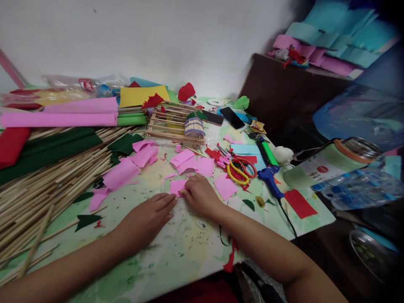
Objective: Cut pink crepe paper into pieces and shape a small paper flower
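While hands (159,210) (200,194) touch sheet (176,187), bowl (357,238), greenish contents (368,253)

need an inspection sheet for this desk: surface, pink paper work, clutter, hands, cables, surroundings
Surface: table, green-patterned, strewn with scraps.
Job's things: small pink piece on the table, at both hands; other pink pieces lie around it.
Clutter: sticks heaped at left; yellow-handled scissors, glue gun and black phone to the right; flask at the right edge.
Hands: left hand at the small piece's left side, right hand at its right; grip unclear.
Cables: black cable runs from glue gun to table edge.
Surroundings: pale wall behind; brown cabinet at right, blue and pink sheets on top.
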Demonstrator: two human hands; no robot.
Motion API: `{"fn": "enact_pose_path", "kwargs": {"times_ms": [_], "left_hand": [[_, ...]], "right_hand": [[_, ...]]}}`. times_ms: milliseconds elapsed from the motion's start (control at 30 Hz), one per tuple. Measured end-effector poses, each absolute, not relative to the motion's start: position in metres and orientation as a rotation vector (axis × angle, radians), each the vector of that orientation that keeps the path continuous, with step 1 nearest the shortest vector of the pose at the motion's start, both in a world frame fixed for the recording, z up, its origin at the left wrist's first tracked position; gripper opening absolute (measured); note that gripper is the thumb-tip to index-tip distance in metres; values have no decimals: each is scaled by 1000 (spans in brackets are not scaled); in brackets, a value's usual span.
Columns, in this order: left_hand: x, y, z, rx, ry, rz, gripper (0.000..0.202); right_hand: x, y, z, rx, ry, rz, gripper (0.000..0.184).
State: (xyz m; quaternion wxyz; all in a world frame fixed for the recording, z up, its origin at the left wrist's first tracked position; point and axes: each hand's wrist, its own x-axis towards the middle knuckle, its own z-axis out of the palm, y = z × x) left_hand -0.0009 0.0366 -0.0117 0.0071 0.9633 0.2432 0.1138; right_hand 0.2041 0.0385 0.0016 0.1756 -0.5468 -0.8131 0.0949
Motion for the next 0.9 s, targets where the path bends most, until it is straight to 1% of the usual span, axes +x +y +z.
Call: {"fn": "enact_pose_path", "kwargs": {"times_ms": [267,333,533,633,767,900], "left_hand": [[1,38,-9,2956,809,321,38],[1,38,-10,2950,814,329,37],[1,39,-15,3005,775,358,35],[2,40,-13,2984,738,373,36],[2,39,-9,2976,750,347,36],[0,34,-14,2958,815,326,38]], "right_hand": [[203,39,1,-1691,-2204,221,34],[202,39,1,-1703,-2211,221,33],[200,39,2,-1801,-2182,172,24],[199,40,2,-1842,-2175,171,27],[198,42,2,-1858,-2161,212,36],[199,42,2,-1857,-2166,246,36]]}}
